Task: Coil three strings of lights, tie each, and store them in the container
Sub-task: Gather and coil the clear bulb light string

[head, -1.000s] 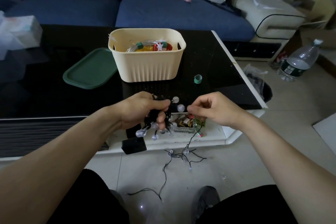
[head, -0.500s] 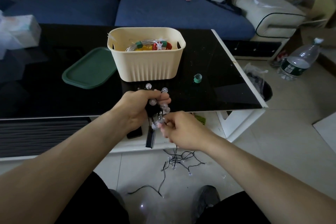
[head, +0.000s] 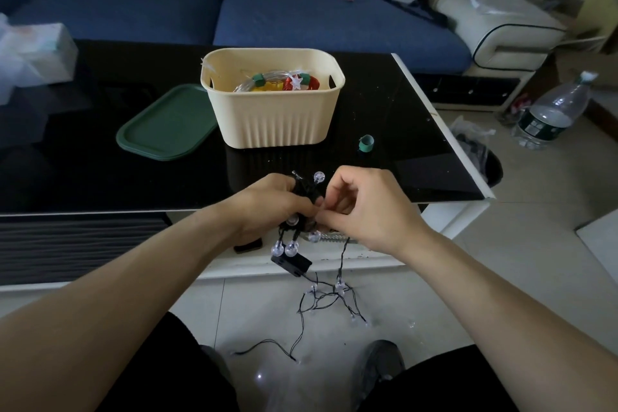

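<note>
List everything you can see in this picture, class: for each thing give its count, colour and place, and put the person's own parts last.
container: one, cream, on the black table, coiled lights inside
coiled lights: clear, green, red and yellow, in the container; count unclear
lid: one, dark green, on the table left of the container
tie: one, green, on the table right of the container
string of lights: one, black wire with clear bulbs, bundled in the hands, its tail on the floor
table: one, black top
sofa: one, blue cushions, behind the table
water bottle: one, clear, on the floor at right
left hand: grips the bundle
right hand: pinches the wire at the bundle
</note>
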`<state>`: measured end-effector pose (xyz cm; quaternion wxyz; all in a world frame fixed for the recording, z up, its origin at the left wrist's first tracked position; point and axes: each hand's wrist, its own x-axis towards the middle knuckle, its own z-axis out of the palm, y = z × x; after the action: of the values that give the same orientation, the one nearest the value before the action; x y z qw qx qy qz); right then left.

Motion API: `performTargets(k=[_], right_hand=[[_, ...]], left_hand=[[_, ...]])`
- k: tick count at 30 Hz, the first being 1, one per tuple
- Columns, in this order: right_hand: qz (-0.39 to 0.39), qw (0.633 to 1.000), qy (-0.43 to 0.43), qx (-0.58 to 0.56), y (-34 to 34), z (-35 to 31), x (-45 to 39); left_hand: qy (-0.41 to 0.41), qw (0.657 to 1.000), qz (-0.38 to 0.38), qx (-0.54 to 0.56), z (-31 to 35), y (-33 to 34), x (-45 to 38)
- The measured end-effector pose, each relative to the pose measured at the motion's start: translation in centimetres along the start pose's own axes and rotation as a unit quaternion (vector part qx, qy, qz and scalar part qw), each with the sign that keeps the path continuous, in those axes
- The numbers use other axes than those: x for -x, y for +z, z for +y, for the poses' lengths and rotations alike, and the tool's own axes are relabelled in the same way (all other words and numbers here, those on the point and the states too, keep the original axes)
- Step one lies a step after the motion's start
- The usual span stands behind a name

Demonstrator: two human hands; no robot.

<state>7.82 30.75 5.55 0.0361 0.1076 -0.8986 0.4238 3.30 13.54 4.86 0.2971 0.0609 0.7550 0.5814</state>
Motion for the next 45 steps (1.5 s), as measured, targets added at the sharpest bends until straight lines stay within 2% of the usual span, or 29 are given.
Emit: performTargets(k=[2, 8, 15, 22, 28, 30, 32, 34, 36, 38, 40, 45], right_hand=[[-0.001, 1.000, -0.004, -0.002, -0.3, 0.0, -0.2], [-0.032, 0.999, -0.004, 0.002, -0.9, 0.0, -0.1], [-0.036, 0.999, -0.017, -0.002, -1.3, -0.4, 0.0], [-0.049, 0.998, -0.032, -0.005, -1.0, -0.6, 0.3], [-0.025, 0.997, -0.062, 0.027, -0.5, -0.2, 0.2], [-0.034, 0.997, -0.053, 0.042, -0.3, 0.1, 0.2], [-0.057, 0.997, -0.023, 0.053, -0.3, 0.3, 0.0], [-0.122, 0.992, 0.015, 0.027, -0.6, 0.2, -0.1], [-0.181, 0.983, 0.026, 0.024, -1.0, 0.3, 0.0], [-0.193, 0.980, 0.013, 0.043, -1.1, 0.5, 0.1], [-0.151, 0.987, -0.008, 0.047, -0.7, 0.8, -0.1], [0.051, 0.998, -0.046, 0.015, 1.1, 1.2, -0.5]], left_hand=[[-0.002, 1.000, -0.008, 0.029, 0.2, 0.0, 0.1], [-0.023, 0.981, 0.057, 0.183, -0.1, 0.0, -0.3], [-0.022, 0.982, 0.028, 0.183, 0.4, -0.1, -0.1], [0.006, 0.986, -0.123, 0.111, -0.5, -0.5, -0.1], [0.004, 0.984, -0.160, 0.081, 0.4, -0.5, 0.2], [0.005, 0.985, -0.173, 0.025, 0.6, -0.3, 0.4], [0.000, 0.979, -0.197, -0.044, 0.5, -0.2, 0.7], [-0.004, 0.972, -0.210, -0.102, 0.3, -0.2, 0.9], [0.007, 0.970, -0.198, -0.142, 0.1, -0.4, 0.9], [0.022, 0.973, -0.178, -0.145, 0.0, -0.6, 0.9], [0.032, 0.979, -0.161, -0.123, -0.1, -0.9, 0.8], [0.047, 0.990, -0.130, -0.004, -0.6, -1.7, 0.6]])
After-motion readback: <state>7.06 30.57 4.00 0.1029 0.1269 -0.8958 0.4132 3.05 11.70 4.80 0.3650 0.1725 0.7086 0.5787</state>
